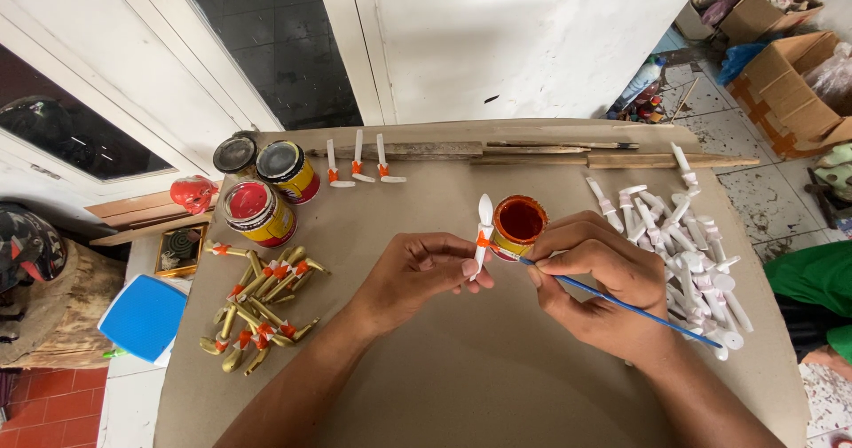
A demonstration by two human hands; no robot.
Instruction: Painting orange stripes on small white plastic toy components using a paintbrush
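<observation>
Nearest the camera, the right hand (596, 281) pinches a thin blue-handled paintbrush (621, 304), fingers clenched round its front end, tip laid on the small white spoon-shaped wooden piece (484, 233). The left hand (419, 272) grasps that piece upright between thumb and fingertips, just in front of the open tin of orange-red paint (518, 224); an orange band is already on its stem. Judgement: a clean band wants a lightly loaded tip and the piece rolled against a steady brush. To the right lies a heap of unpainted white pieces (683, 253); to the left, gold-painted pieces with orange bands (259, 306). Further back stand three round yellow-labelled cans (263, 189), lids shut, and three banded white pieces (357, 166) on the brown cardboard sheet (461, 377). Brown cardboard boxes (799, 84) sit far right.
</observation>
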